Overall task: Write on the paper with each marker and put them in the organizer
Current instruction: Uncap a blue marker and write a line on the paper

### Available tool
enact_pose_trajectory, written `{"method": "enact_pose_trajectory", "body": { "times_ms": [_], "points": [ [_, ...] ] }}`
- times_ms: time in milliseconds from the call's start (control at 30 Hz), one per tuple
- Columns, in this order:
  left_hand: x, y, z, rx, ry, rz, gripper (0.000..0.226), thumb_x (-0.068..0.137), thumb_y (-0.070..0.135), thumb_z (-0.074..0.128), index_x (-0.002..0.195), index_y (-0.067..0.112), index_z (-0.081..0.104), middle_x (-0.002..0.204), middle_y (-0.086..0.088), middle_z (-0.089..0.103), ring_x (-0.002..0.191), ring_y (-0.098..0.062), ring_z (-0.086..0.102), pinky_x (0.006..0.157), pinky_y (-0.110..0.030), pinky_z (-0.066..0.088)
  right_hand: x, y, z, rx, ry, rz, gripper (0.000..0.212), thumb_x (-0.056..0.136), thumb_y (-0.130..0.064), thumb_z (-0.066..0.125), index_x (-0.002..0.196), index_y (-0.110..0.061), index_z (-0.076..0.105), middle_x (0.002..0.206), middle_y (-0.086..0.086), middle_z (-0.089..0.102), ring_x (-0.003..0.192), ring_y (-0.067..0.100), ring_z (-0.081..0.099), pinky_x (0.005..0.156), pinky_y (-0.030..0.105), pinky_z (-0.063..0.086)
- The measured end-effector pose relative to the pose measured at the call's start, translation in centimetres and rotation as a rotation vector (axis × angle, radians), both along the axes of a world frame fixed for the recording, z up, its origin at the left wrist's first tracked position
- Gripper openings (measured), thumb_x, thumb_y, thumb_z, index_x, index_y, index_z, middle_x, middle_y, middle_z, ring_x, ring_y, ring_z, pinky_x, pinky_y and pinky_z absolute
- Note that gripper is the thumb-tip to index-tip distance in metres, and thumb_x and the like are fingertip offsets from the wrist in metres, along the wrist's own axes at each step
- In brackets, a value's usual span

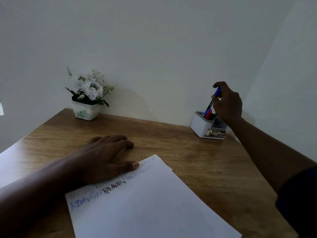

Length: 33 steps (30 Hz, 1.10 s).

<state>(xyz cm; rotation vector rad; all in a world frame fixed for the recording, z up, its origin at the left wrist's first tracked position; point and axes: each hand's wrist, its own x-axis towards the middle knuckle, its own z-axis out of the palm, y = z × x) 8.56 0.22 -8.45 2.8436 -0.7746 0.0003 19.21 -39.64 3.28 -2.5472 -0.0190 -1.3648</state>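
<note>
Pinching blue marker (216, 93): right hand (228, 102), above organizer (202, 125).

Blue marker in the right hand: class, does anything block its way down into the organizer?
Partly: the right hand holds the blue marker above the organizer, whose tall compartment already holds other markers.

On the paper (145, 203) I read "RAAVAN" in black marker, near the top edge just below my left hand (106, 157). To its left the same word stands again in blue, larger and fainter, close to the sheet's left corner. Further coloured words run along the top edge toward the far corner, but I cannot make them out. The organizer (202, 125) carries a small label on its front tray, too blurred to read.
</note>
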Motion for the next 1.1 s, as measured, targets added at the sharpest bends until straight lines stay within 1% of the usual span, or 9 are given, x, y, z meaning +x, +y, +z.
{"method": "enact_pose_trajectory", "body": {
  "times_ms": [100,200,367,500,567,667,767,933,1100],
  "points": [
    [0.2,0.1,-0.1,-0.008,-0.012,-0.003,0.103,0.063,0.101,0.008,0.151,0.049,0.024,0.163,0.020,0.018,0.148,-0.004,0.019,0.123,-0.040,0.014,1.3,-0.9,-0.9,-0.010,0.249,-0.023,0.021,0.094,-0.016,0.058,0.110,-0.025,0.069,0.107,0.010,0.074,0.095,0.032,0.068,0.087,0.048,0.055],
    [0.5,0.2,-0.2,-0.029,-0.009,0.001,0.101,0.063,0.101,0.011,0.149,0.050,0.026,0.162,0.021,0.020,0.147,-0.003,0.021,0.122,-0.039,0.015,2.5,-2.0,-1.1,0.050,0.492,-0.015,0.029,0.099,-0.020,0.047,0.106,-0.024,0.075,0.122,0.005,0.072,0.110,0.028,0.064,0.099,0.047,0.051],
    [1.3,0.3,-0.3,-0.041,-0.003,0.011,0.099,0.064,0.101,0.012,0.148,0.050,0.028,0.161,0.022,0.021,0.146,-0.002,0.021,0.122,-0.039,0.016,4.3,-3.0,-0.8,-0.040,0.557,0.067,0.030,0.104,-0.018,0.046,0.118,-0.012,0.072,0.129,0.010,0.069,0.115,0.027,0.062,0.089,0.031,0.045],
    [1.3,0.3,-0.2,-0.043,0.004,0.012,0.097,0.064,0.100,0.011,0.147,0.052,0.027,0.161,0.023,0.019,0.146,0.000,0.020,0.122,-0.039,0.016,4.0,-3.2,-0.5,0.014,0.594,0.106,0.034,0.107,-0.025,0.042,0.126,-0.010,0.067,0.132,0.013,0.066,0.115,0.025,0.060,0.089,0.031,0.043],
    [1.4,0.3,-0.1,-0.041,0.009,0.005,0.097,0.064,0.099,0.012,0.147,0.052,0.028,0.161,0.023,0.020,0.146,-0.001,0.021,0.122,-0.040,0.017,2.8,-2.9,-0.4,0.089,0.494,0.136,0.036,0.107,-0.028,0.042,0.127,-0.010,0.065,0.126,0.014,0.069,0.112,0.025,0.062,0.091,0.035,0.048],
    [1.5,0.4,-0.2,-0.056,0.000,-0.002,0.094,0.068,0.097,0.014,0.147,0.050,0.031,0.160,0.020,0.026,0.145,-0.003,0.026,0.121,-0.043,0.021,-0.6,-1.6,-1.0,0.106,0.100,0.166,0.031,0.106,-0.025,0.047,0.123,-0.010,0.068,0.114,0.011,0.074,0.106,0.028,0.066,0.094,0.045,0.051],
    [1.2,0.3,0.2,-0.135,-0.014,-0.009,0.084,0.078,0.089,0.024,0.145,0.042,0.041,0.154,0.015,0.040,0.136,-0.004,0.040,0.115,-0.041,0.035,-5.8,1.1,-2.8,0.111,-0.074,0.327,0.024,0.102,-0.023,0.054,0.118,-0.014,0.070,0.112,0.001,0.074,0.105,0.020,0.066,0.092,0.043,0.053],
    [-2.0,0.5,2.2,-0.217,-0.080,0.037,0.076,0.087,0.078,0.029,0.143,0.031,0.049,0.148,0.005,0.051,0.127,-0.012,0.053,0.103,-0.039,0.045,-15.8,6.9,-7.3,0.132,0.308,0.651,0.029,0.089,-0.050,0.059,0.116,-0.044,0.065,0.118,-0.034,0.065,0.113,-0.007,0.060,0.088,0.007,0.044],
    [-7.7,1.2,2.7,-0.113,-0.109,0.150,0.094,0.075,0.095,0.017,0.147,0.039,0.040,0.157,0.010,0.039,0.137,-0.013,0.042,0.112,-0.048,0.035,-19.7,10.3,-9.6,-0.020,0.692,0.736,0.052,0.088,-0.060,0.062,0.138,-0.046,0.054,0.148,-0.027,0.048,0.135,-0.006,0.043,0.111,0.028,0.038]
  ]
}}
